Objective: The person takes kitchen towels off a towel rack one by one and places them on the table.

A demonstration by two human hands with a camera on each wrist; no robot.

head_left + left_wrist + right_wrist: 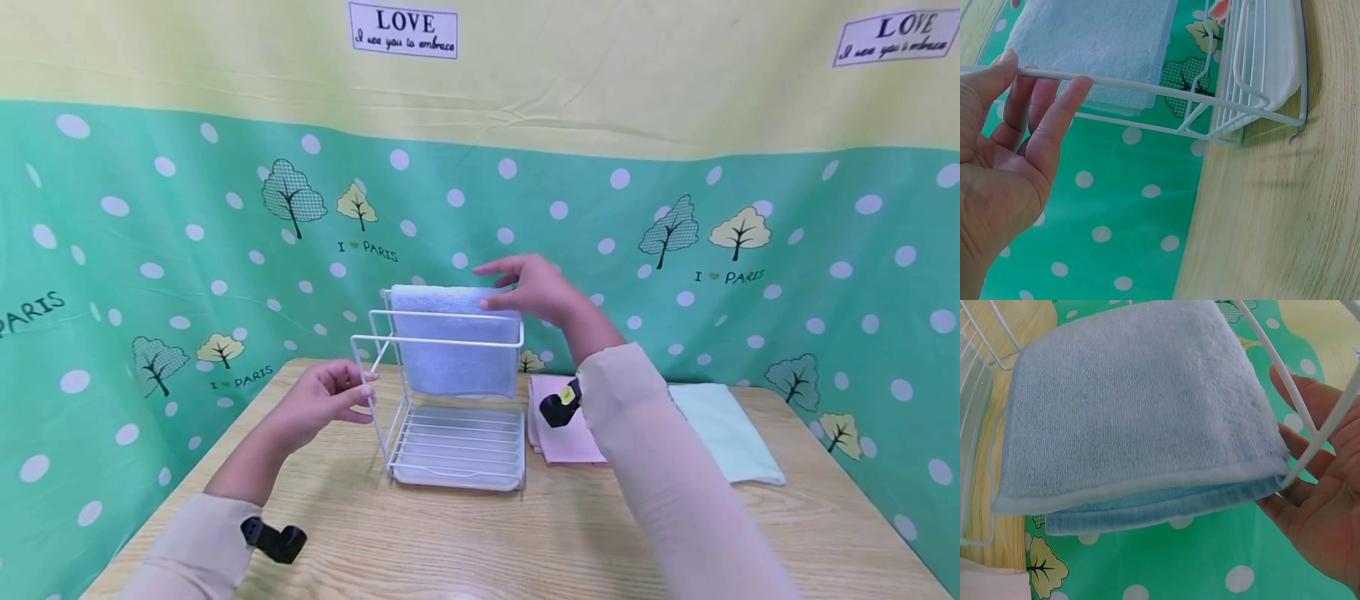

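Note:
A white wire rack [450, 341] with a white drip tray [459, 481] at its base stands on the table. Over its rear bar hangs a folded light blue towel [457, 367]. At the rack's left side, my left hand [322, 402] holds the front wire between thumb and fingers. The left wrist view shows that thumb and the fingertips on the wire. My right hand [542, 290] is at the towel's upper right corner, its fingers extended and loosely spread. In the right wrist view the thumb stands apart from the towel; the other fingertips are partly hidden by towel and wire.
To the right of the rack lies a folded pink cloth [577, 451], partly covered by my right sleeve. Farther right is a mint green cloth [738, 433]. Behind the wooden table [375, 550] hangs a green and yellow patterned curtain [480, 225].

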